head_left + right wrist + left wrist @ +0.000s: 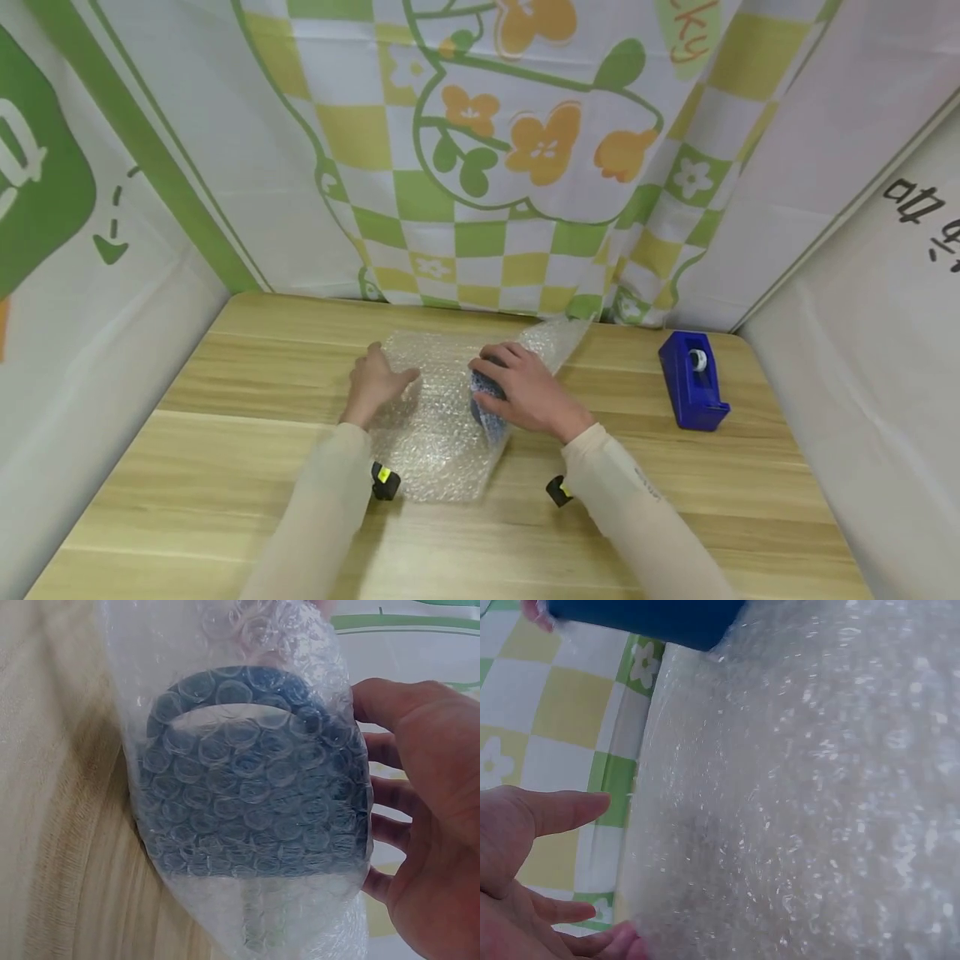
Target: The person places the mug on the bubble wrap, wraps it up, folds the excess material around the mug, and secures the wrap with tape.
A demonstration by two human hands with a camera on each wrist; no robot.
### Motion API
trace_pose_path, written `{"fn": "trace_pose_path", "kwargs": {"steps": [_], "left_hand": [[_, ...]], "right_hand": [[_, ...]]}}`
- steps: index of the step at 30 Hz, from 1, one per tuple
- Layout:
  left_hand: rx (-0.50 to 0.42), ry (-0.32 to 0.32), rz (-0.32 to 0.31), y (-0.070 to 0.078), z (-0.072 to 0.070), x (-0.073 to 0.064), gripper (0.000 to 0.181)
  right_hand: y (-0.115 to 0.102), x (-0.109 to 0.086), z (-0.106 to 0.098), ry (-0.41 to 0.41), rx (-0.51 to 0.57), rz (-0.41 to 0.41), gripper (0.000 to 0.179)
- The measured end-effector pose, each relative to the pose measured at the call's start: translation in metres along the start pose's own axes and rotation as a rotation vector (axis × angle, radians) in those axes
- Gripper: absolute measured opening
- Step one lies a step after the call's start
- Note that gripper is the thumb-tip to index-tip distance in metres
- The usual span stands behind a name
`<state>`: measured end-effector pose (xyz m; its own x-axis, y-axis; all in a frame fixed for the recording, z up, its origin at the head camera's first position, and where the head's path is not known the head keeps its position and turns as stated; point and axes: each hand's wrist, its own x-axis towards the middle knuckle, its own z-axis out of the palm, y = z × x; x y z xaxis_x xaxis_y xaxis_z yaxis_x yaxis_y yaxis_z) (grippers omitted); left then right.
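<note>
A blue mug lies on its side under a layer of bubble wrap; its curved handle shows through in the right wrist view. My right hand grips the mug through the wrap, fingers over the far side. The mug's smooth blue side also appears at the top of the left wrist view. At the left edge of the sheet is my left hand, thumb stretched out and fingers spread loosely. Its lower fingertips come right to the edge of the wrap.
A blue tape dispenser with a roll of tape stands at the right of the wooden table. Behind the table hangs a checked, flowered curtain. White printed walls close in both sides. One corner of wrap sticks up toward the curtain.
</note>
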<state>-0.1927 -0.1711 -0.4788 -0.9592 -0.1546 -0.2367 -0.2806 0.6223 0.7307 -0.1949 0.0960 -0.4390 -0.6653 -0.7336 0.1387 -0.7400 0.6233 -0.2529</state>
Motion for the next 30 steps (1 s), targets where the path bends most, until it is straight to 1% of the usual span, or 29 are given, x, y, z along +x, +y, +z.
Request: {"fn": "trace_pose_path", "kwargs": {"steps": [5, 8, 10, 12, 15, 17, 21, 24, 26, 29, 30], "left_hand": [[-0.117, 0.041, -0.034, 0.002, -0.005, 0.004, 0.093], [-0.207, 0.064, -0.046, 0.006, -0.007, 0.005, 0.088], [-0.25, 0.082, -0.034, 0.009, -0.008, 0.005, 0.075], [-0.277, 0.091, -0.016, 0.013, -0.008, 0.005, 0.058], [-0.29, 0.071, 0.028, 0.019, -0.008, 0.003, 0.035], [-0.294, 0.033, 0.066, 0.022, -0.008, 0.002, 0.031], [-0.318, -0.072, 0.176, 0.03, -0.007, -0.003, 0.027], [-0.382, -0.175, 0.267, 0.035, -0.005, -0.008, 0.022], [-0.44, -0.247, 0.312, 0.038, -0.004, -0.011, 0.02], [-0.536, -0.35, 0.368, 0.042, 0.0, -0.014, 0.027], [-0.565, -0.376, 0.379, 0.042, 0.001, -0.015, 0.03]], "right_hand": [[0.0, -0.001, 0.001, 0.034, 0.009, -0.018, 0.045], [0.0, -0.001, 0.002, 0.053, 0.013, -0.028, 0.045], [0.0, -0.001, 0.003, 0.063, 0.01, -0.031, 0.044], [0.0, -0.002, 0.004, 0.071, 0.002, -0.033, 0.044], [0.0, -0.002, 0.004, 0.081, -0.009, -0.035, 0.043], [0.0, -0.003, 0.005, 0.089, -0.011, -0.04, 0.043], [0.0, -0.003, 0.006, 0.102, -0.01, -0.049, 0.042], [0.001, -0.003, 0.006, 0.103, -0.002, -0.043, 0.041], [0.001, -0.003, 0.007, 0.102, 0.01, -0.037, 0.041], [0.001, -0.004, 0.007, 0.105, 0.029, -0.03, 0.041], [0.001, -0.004, 0.007, 0.109, 0.034, -0.029, 0.041]]}}
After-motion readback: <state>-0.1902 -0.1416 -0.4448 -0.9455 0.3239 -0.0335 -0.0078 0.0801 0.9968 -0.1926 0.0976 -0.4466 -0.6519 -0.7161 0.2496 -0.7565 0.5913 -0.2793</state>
